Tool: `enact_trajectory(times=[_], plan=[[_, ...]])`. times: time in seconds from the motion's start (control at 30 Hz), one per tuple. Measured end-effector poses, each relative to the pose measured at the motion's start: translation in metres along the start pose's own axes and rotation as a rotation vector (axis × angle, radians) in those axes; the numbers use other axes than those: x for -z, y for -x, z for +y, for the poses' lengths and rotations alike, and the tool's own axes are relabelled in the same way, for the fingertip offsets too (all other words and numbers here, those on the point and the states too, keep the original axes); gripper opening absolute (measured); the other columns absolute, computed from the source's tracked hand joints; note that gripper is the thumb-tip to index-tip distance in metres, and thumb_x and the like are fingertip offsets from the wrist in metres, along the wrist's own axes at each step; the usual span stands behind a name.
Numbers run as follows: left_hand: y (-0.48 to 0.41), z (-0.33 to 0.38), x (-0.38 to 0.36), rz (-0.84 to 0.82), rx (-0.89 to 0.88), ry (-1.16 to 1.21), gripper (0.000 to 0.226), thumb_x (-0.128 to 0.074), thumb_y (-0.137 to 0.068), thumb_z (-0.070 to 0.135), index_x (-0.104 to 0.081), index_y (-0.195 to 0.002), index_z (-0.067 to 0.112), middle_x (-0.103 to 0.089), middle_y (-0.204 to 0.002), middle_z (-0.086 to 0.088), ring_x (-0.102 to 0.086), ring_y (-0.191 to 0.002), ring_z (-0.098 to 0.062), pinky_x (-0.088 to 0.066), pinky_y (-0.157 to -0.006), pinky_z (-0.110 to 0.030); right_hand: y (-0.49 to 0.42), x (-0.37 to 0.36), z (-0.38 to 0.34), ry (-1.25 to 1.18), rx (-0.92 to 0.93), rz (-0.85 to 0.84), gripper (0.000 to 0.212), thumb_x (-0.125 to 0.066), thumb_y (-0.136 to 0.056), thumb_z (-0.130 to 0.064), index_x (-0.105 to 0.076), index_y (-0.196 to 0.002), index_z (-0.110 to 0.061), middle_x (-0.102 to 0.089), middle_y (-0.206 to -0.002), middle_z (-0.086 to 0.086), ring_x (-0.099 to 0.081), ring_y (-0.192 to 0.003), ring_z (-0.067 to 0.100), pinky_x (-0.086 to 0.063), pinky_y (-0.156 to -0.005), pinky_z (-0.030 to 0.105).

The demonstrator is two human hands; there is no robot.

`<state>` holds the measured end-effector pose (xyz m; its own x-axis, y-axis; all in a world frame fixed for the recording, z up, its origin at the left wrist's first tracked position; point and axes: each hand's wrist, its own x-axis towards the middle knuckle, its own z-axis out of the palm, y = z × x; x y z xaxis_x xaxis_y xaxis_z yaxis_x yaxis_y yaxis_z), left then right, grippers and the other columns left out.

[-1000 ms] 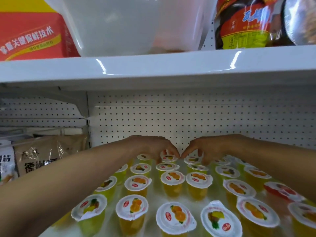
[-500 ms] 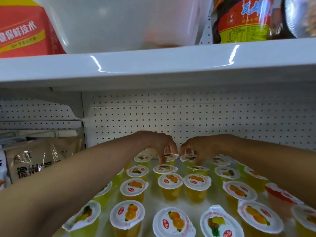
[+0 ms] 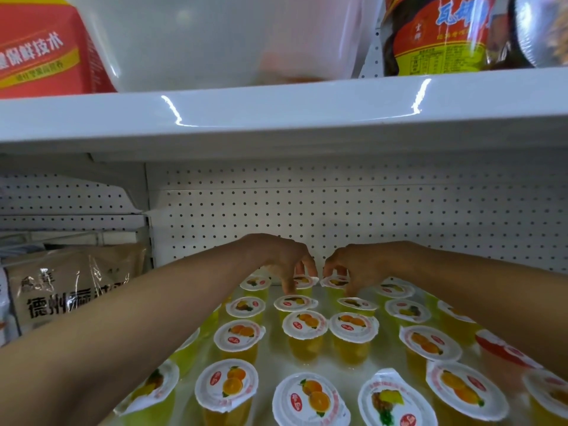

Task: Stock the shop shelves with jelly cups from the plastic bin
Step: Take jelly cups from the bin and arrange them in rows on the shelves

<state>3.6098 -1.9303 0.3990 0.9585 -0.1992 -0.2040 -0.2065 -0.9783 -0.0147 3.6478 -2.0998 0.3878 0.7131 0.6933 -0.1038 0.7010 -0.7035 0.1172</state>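
Several yellow jelly cups with white fruit-printed lids stand in rows on the lower shelf point(image 3: 332, 373). Both my arms reach to its back row. My left hand point(image 3: 282, 259) has its fingertips curled down around a back-row jelly cup point(image 3: 302, 281). My right hand point(image 3: 353, 265) pinches the lid edge of the neighbouring jelly cup point(image 3: 335, 283). The two hands almost touch. On the upper shelf point(image 3: 276, 112) sits the translucent white plastic bin point(image 3: 215, 41); what it holds shows only as an orange blur.
A white pegboard wall point(image 3: 368, 216) closes the back just behind my hands. A red carton point(image 3: 40, 50) and a red-and-yellow labelled pack point(image 3: 439, 35) flank the bin. A brown packaged bag point(image 3: 70, 290) lies in the bay to the left.
Both hands stay at the back row. Their fingers have gone from meeting over the cups to curling down around two neighbouring cups.
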Motion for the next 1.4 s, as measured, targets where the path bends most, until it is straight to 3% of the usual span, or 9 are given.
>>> enact_trajectory(times=[0.2, 0.27, 0.37, 0.57, 0.77, 1.03, 1.17, 1.27, 1.4], plan=[[0.012, -0.001, 0.001, 0.007, 0.022, 0.029, 0.079, -0.080, -0.076, 0.006, -0.043, -0.143, 0.027, -0.052, -0.137, 0.000, -0.054, -0.114, -0.016, -0.046, -0.101, -0.038, 0.004, 0.004, 0.000, -0.010, -0.029, -0.024, 0.069, -0.077, -0.081, -0.031, -0.042, -0.141, -0.027, -0.047, -0.140, -0.002, -0.050, -0.114, 0.015, -0.044, -0.100, 0.028], [0.023, -0.001, 0.007, 0.094, -0.001, 0.035, 0.074, -0.075, -0.079, 0.004, -0.043, -0.143, 0.027, -0.051, -0.138, 0.000, -0.053, -0.120, -0.016, -0.047, -0.100, -0.034, 0.012, 0.011, 0.001, -0.019, -0.019, 0.007, 0.068, -0.075, -0.083, -0.024, -0.042, -0.142, -0.027, -0.047, -0.137, -0.001, -0.047, -0.105, 0.011, -0.043, -0.096, 0.026], [0.046, 0.000, 0.016, 0.209, -0.067, 0.110, 0.061, -0.072, -0.081, 0.001, -0.053, -0.134, 0.026, -0.058, -0.129, 0.001, -0.057, -0.113, -0.012, -0.048, -0.088, -0.022, 0.029, 0.024, 0.003, -0.075, 0.027, 0.089, 0.059, -0.070, -0.085, -0.016, -0.047, -0.138, -0.029, -0.050, -0.129, -0.002, -0.051, -0.104, 0.012, -0.046, -0.093, 0.026], [0.077, 0.010, 0.004, 0.004, -0.121, 0.062, 0.069, -0.078, -0.075, 0.003, -0.055, -0.134, 0.030, -0.058, -0.128, 0.005, -0.054, -0.114, -0.007, -0.045, -0.089, -0.019, 0.057, 0.026, -0.006, -0.192, 0.087, -0.101, 0.056, -0.075, -0.081, -0.017, -0.055, -0.131, -0.033, -0.057, -0.119, -0.008, -0.058, -0.107, 0.012, -0.051, -0.093, 0.028], [0.065, 0.014, -0.009, -0.055, -0.083, 0.023, 0.072, -0.081, -0.073, 0.006, -0.054, -0.133, 0.034, -0.057, -0.132, 0.005, -0.055, -0.116, -0.013, -0.049, -0.098, -0.035, 0.059, 0.024, -0.014, -0.175, 0.052, -0.215, 0.064, -0.073, -0.079, -0.015, -0.051, -0.134, -0.039, -0.055, -0.125, -0.011, -0.055, -0.089, -0.001, -0.048, -0.081, 0.019], [0.063, 0.014, -0.010, -0.039, -0.079, 0.061, 0.067, -0.084, -0.071, 0.011, -0.058, -0.129, 0.033, -0.062, -0.120, 0.001, -0.061, -0.106, -0.019, -0.051, -0.093, -0.033, 0.066, 0.024, -0.015, -0.150, 0.027, -0.241, 0.065, -0.076, -0.078, -0.016, -0.050, -0.136, -0.033, -0.059, -0.121, -0.012, -0.055, -0.081, -0.004, -0.045, -0.071, 0.014], [0.061, 0.013, -0.014, 0.028, -0.056, 0.011, 0.062, -0.085, -0.071, 0.025, -0.058, -0.125, 0.037, -0.063, -0.114, 0.006, -0.061, -0.101, -0.017, -0.052, -0.092, -0.037, 0.070, 0.023, -0.013, -0.140, 0.029, -0.182, 0.054, -0.072, -0.083, -0.023, -0.054, -0.133, -0.032, -0.061, -0.115, -0.009, -0.058, -0.087, 0.002, -0.050, -0.084, 0.020], [0.060, 0.014, -0.018, 0.081, -0.028, -0.027, 0.063, -0.082, -0.075, 0.030, -0.054, -0.132, 0.034, -0.062, -0.118, 0.005, -0.059, -0.101, -0.015, -0.051, -0.093, -0.035, 0.071, 0.023, -0.014, -0.115, 0.014, -0.199, 0.059, -0.074, -0.081, -0.024, -0.053, -0.136, -0.030, -0.063, -0.114, -0.012, -0.059, -0.096, 0.005, -0.050, -0.092, 0.024], [0.061, 0.016, -0.017, 0.075, -0.016, -0.046, 0.067, -0.083, -0.073, 0.030, -0.053, -0.132, 0.035, -0.063, -0.119, 0.004, -0.059, -0.100, -0.016, -0.052, -0.092, -0.035, 0.071, 0.018, -0.017, -0.059, -0.008, -0.221, 0.069, -0.076, -0.079, -0.024, -0.047, -0.141, -0.030, -0.057, -0.131, -0.010, -0.056, -0.106, 0.007, -0.048, -0.094, 0.025]])
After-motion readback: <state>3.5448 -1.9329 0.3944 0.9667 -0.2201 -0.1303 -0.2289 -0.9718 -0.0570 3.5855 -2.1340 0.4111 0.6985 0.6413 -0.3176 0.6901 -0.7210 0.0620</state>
